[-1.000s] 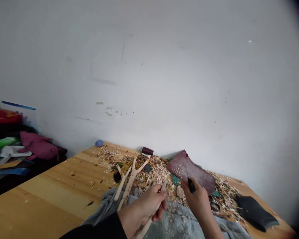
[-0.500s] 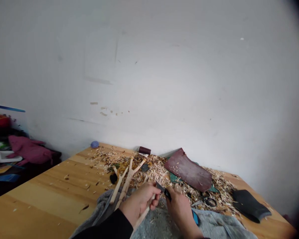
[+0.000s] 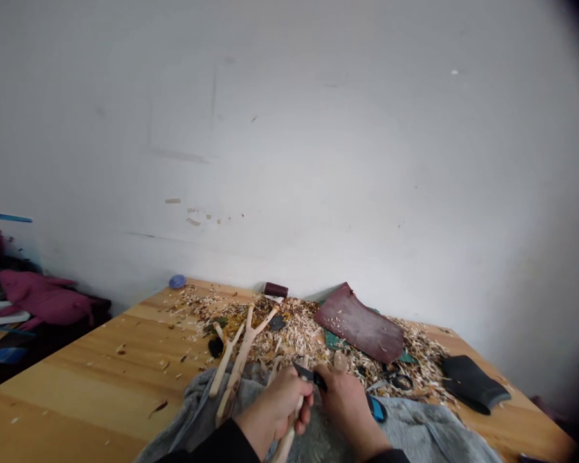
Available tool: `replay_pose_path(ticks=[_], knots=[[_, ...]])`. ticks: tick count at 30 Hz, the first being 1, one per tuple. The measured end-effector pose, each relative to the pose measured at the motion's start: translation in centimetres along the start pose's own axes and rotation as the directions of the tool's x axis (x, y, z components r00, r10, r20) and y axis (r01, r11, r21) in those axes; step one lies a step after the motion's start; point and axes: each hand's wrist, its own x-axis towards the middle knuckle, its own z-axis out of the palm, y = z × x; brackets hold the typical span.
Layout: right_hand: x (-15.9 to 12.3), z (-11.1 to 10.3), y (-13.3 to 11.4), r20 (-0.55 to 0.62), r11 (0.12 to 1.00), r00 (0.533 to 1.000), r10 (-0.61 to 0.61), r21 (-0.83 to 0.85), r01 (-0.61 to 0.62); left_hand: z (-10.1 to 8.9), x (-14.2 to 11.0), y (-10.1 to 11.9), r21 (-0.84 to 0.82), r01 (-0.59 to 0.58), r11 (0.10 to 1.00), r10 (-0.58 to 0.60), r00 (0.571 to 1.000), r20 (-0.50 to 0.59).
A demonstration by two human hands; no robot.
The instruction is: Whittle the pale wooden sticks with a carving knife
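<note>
"What did the frame take in?"

"A pale wooden tabletop [image 3: 77, 366] set against a white wall [image 3: 289, 141]. Beyond its left edge lay a heap of clothing topped by a maroon cloth [image 3: 43, 302]. A grey fleece cloth [image 3: 415, 427] lay bunched along the near edge."

"And on the table?"

"Wood shavings [image 3: 294, 328] lay in a broad drift along the far edge. A maroon leather sheet [image 3: 359, 325] rested on them, and a black rubbery piece [image 3: 470, 384] lay toward the right corner. Scissors [image 3: 400, 381] sat in the shavings between those two. A dark red spool [image 3: 276, 289] stood at the far edge, and a blue lump [image 3: 177, 281] lay further left along it. Two peeled forked branches [image 3: 241, 366] lay side by side, their lower ends reaching the fleece."

"The hands?"

"Both were closed in a firm grasp just above the fleece. The left hand [image 3: 273, 411], coming out of a black sleeve [image 3: 222, 444], was clenched around a peeled wooden stick [image 3: 289, 437]. The right hand [image 3: 347, 408] gripped a small black knife [image 3: 313, 378], its dark blade reaching over the left hand's knuckles."

"Was the blade on the wood?"

"That could not be told from the frame."
</note>
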Motion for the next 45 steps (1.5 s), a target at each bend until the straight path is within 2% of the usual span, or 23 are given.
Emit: replay_pose_path(ticks=[4, 10, 19, 27, 37, 45], knots=[[-0.8, 0.0, -0.9, 0.075, 1.000, 0.997, -0.018, -0.020, 0.020, -0.3, -1.5, -0.7, 0.023, 0.036, 0.999, -0.034, 0.997, -0.070], [-1.9, 0.1, -1.9, 0.106, 1.000, 0.994, -0.002, -0.005, 0.003, 0.0, -3.5, -0.7, 0.005, 0.077, 0.997, -0.076, 0.994, -0.080], [-1.8, 0.1, -2.0, 0.078, 1.000, 0.997, 0.003, 0.009, -0.004, -0.4, -3.2, -1.3, 0.046, -0.019, 0.999, 0.018, 1.000, 0.019], [-2.1, -0.1, -2.2, 0.073, 1.000, 0.997, 0.021, -0.004, -0.020, -0.3, -3.0, -1.5, 0.127, -0.028, 0.991, 0.031, 0.999, -0.020], [-2.1, -0.5, -2.6, 0.080, 0.999, 0.996, 0.025, -0.046, -0.021, 0.7, -3.3, -1.2, 0.260, 0.001, 0.965, 0.038, 0.989, -0.145], [-2.3, -0.8, -3.6, 0.069, 0.988, 0.992, 0.104, -0.124, -0.094, 0.7, -2.6, -1.6, 0.335, 0.044, 0.941, 0.033, 0.974, -0.222]])
